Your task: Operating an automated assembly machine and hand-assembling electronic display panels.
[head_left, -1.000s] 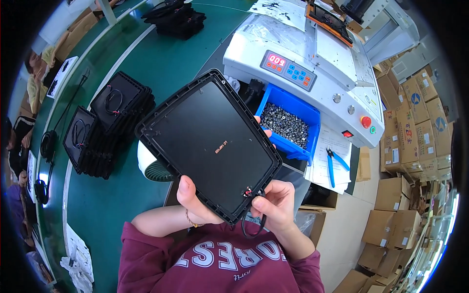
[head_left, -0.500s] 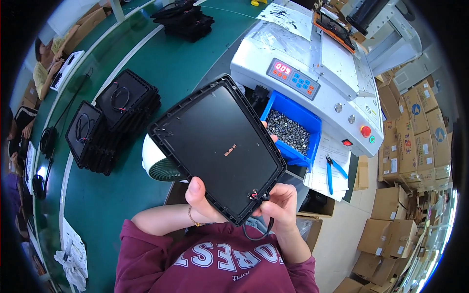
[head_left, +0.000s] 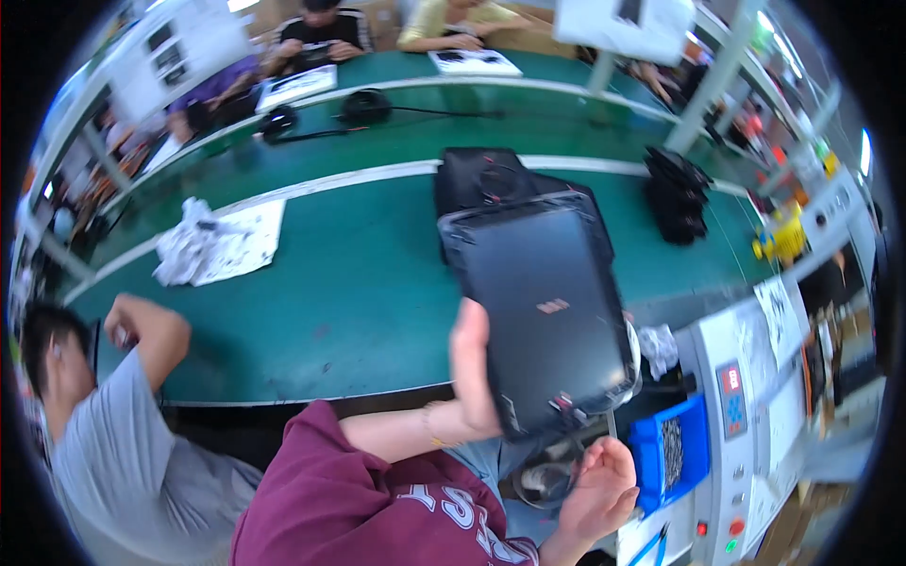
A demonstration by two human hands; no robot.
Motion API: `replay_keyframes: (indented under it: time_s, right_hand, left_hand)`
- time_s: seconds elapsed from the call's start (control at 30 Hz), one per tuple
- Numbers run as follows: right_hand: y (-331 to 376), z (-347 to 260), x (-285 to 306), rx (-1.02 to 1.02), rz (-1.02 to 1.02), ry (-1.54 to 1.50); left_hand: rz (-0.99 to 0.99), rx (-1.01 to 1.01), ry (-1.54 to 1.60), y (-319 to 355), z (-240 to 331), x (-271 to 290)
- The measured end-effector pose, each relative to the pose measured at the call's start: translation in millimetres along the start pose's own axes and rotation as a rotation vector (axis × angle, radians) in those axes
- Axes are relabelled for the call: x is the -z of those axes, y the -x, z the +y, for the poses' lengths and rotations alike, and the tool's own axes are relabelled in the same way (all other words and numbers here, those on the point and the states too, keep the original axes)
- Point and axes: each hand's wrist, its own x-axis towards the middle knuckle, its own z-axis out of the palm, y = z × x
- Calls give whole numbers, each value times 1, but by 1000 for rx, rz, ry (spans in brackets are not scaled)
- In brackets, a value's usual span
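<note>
My left hand [head_left: 472, 377] grips a black rectangular plastic housing [head_left: 543, 311] by its left edge, thumb lying over the front. The housing is tilted and somewhat blurred, with a raised rim, a small mark in the middle and tiny wires at its lower right corner. My right hand [head_left: 601, 491] is below that corner, apart from the housing. Its palm faces up, the fingers loosely bent and nothing visible in them. Behind the held housing lies a stack of similar black housings [head_left: 486, 170], partly covered by it.
A blue bin [head_left: 698, 443] of small metal parts stands at right, beside a white machine [head_left: 755, 406]. Blue-handled cutters [head_left: 651, 547] lie near it. A person in grey [head_left: 142, 443] sits at my left. Crumpled paper [head_left: 189, 245] and more black pieces [head_left: 675, 193] rest on the green table [head_left: 349, 302].
The view has swung left, bringing the neighbouring person into sight. My right hand has let go of the cable and corner of the housing. My left hand still holds the housing.
</note>
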Motion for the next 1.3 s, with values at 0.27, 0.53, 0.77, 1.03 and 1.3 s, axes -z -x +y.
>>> replay_keyframes:
  time_s: [0.27,0.53,0.77,1.03,1.3]
  right_hand:
    - [1,19,15,-128,11,-227]
    - [6,29,24,-185,77,-296]
    - [10,22,30,-215,72,-451]
    - [2,29,23,-290,115,-481]
    - [-2,37,19,-355,98,-476]
  left_hand:
    - [808,-520,-664,93,130,119]
    - [1254,-206,-2042,139,209,163]
    - [1515,247,-2418,90,146,121]
    - [1476,571,-2491,78,145,126]
    - [1592,542,-2383,139,220,136]
